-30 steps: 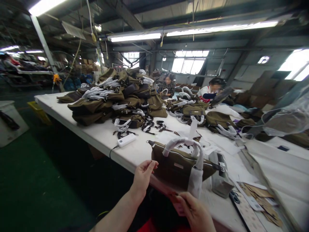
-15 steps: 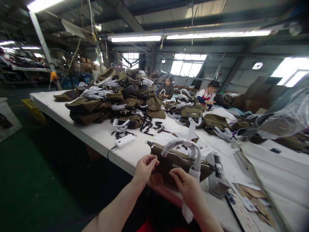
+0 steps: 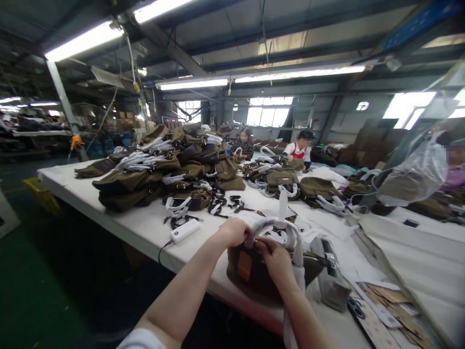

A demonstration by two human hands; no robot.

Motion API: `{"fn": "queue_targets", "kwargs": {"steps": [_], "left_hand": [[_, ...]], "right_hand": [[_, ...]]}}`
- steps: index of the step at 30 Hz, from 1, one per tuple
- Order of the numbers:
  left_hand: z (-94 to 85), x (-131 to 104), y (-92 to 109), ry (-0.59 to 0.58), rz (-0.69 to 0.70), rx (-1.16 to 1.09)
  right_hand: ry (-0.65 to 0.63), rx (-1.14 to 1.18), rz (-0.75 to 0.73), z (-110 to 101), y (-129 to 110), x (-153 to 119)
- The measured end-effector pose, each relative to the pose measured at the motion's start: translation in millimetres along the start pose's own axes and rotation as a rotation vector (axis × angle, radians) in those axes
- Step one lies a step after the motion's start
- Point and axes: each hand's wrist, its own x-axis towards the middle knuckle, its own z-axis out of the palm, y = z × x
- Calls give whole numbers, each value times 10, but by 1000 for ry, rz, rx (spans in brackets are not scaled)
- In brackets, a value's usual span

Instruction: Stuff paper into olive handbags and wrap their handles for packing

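An olive bag [image 3: 236,271] with a brown patch and white-wrapped handles [image 3: 298,242] stands at the table's near edge. My left hand [image 3: 236,231] is closed at the base of the near handle, its fingertips partly hidden behind it. Just right of it, my right hand [image 3: 271,252] pinches at the top of the bag's front, beside the same handle. What lies between the fingers of either hand is too small to make out. A wrapped grey block [image 3: 332,286] touches the bag's right side.
A large pile of olive bags [image 3: 145,179] covers the left of the white table [image 3: 83,186]. Black straps [image 3: 218,203] and a white power bank [image 3: 185,230] lie before it. A phone [image 3: 366,317] is at the right. People work across the table.
Both hands have moved up to the handle base, the left one further forward. The bag's front with its patch now faces up more clearly. The camera view has tilted upward.
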Motion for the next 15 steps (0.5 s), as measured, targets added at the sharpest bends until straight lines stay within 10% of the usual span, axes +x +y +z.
{"fn": "queue_targets", "kwargs": {"steps": [15], "left_hand": [[344, 132, -240, -375, -215, -410]], "right_hand": [[-77, 153, 55, -145, 50, -171]]}}
